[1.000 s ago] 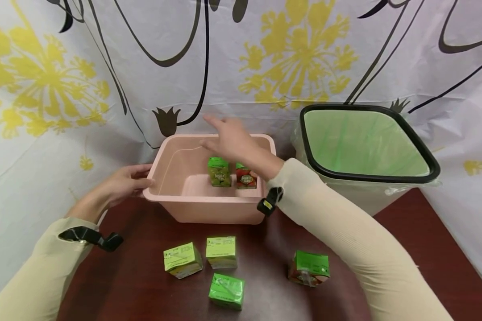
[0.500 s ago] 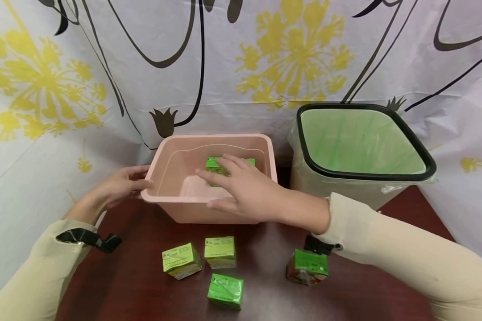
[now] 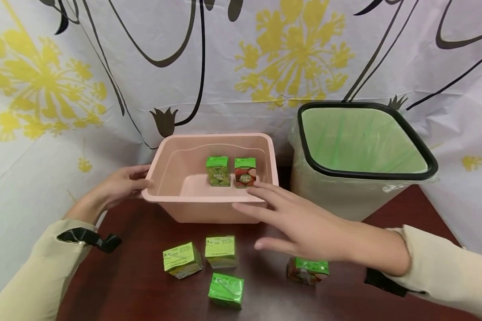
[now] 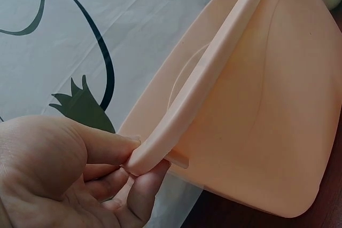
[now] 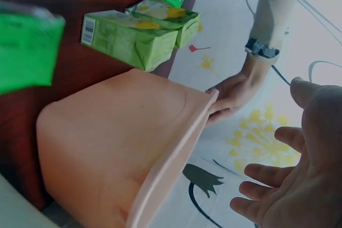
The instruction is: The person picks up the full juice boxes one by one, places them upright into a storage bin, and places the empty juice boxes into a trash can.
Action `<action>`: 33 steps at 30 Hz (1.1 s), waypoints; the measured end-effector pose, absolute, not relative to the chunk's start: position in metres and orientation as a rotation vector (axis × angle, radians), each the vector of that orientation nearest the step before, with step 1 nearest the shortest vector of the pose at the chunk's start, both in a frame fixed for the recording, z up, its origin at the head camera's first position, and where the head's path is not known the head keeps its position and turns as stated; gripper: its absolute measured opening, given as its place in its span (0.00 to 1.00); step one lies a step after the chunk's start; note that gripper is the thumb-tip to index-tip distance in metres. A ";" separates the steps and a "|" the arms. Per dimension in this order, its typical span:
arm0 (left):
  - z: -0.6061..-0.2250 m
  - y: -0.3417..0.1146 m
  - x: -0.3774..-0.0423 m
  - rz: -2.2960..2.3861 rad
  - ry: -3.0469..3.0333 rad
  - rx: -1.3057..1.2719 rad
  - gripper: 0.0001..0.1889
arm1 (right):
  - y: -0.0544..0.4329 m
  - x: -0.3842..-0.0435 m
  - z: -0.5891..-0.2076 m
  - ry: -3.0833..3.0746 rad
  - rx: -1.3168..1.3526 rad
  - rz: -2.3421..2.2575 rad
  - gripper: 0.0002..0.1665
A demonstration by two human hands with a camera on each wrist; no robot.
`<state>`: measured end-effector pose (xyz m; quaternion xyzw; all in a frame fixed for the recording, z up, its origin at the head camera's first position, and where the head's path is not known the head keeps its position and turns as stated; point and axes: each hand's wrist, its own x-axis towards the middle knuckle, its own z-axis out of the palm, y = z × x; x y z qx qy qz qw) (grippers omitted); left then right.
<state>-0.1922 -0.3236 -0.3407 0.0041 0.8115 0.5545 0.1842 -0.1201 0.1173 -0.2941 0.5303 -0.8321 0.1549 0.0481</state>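
Note:
A pink plastic basin (image 3: 217, 211) stands at the back of the table. My left hand (image 3: 122, 187) pinches its left rim between thumb and fingers, plain in the left wrist view. Inside the basin two small drink cartons stand upright side by side: a green one (image 3: 218, 171) and a red one with a green top (image 3: 245, 173). My right hand (image 3: 301, 223), fingers spread and holding nothing, hovers by the basin's front right corner. Beneath it, partly covered, is a red-brown carton with a green top (image 3: 311, 269).
Nearer the front are two yellow-green cartons (image 3: 221, 252) (image 3: 182, 260) and a bright green carton (image 3: 226, 290). A bin with a black rim (image 3: 369, 176) and a plastic liner stands right of the basin. A patterned cloth (image 3: 225, 80) hangs behind.
My right hand has drawn back from over the basin toward the front right, uncovering the two cartons inside. The left hand keeps its hold on the rim.

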 end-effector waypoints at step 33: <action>-0.343 -0.324 -0.192 1.587 2.284 0.001 0.35 | 0.238 -0.092 -0.406 -2.556 1.395 1.166 0.56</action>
